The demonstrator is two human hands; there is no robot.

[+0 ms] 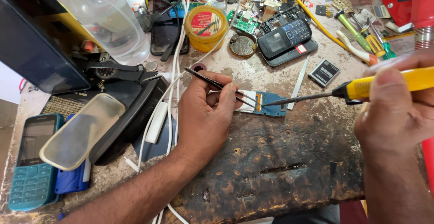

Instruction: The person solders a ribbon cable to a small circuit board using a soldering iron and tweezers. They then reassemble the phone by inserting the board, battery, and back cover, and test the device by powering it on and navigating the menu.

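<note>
My left hand (205,111) grips black tweezers (217,84), whose tips press on a small blue circuit board (270,109) lying on the scorched wooden bench (280,160). My right hand (398,111) holds a yellow-handled soldering iron (361,88). Its dark metal tip (271,102) touches the board next to the tweezer tips. A white strip lies under the board's left end.
A dark keypad phone (285,38), a loose battery (324,72), a yellow tin (205,27) and screwdrivers (361,36) crowd the back. A teal phone (34,160), a clear phone cover (81,131), white cables (174,79) and a clear plastic jar (108,16) lie left.
</note>
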